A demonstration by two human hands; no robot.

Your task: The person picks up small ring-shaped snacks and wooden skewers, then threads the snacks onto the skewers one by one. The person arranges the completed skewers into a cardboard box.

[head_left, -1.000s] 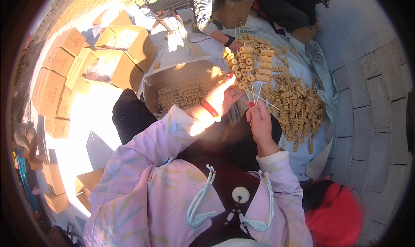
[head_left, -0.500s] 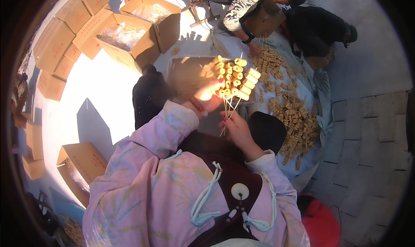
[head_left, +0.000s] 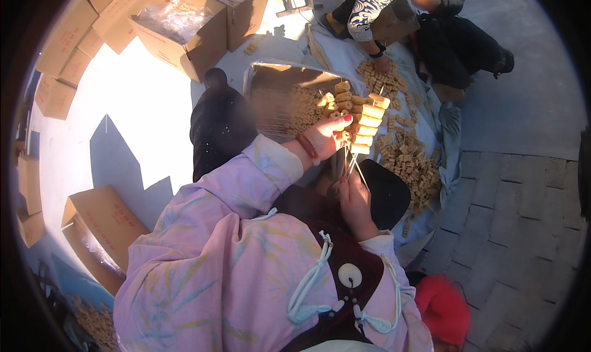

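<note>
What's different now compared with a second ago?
The view has swung, so the surroundings appear shifted. The right hand and the skewer bunch have come down nearer the chest. Unchanged: the right hand grips the sticks; the left hand stays against the snack pieces.

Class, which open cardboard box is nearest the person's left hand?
The cardboard box holding tan skewers, just beyond the left hand; the other open boxes stand farther off.
</note>
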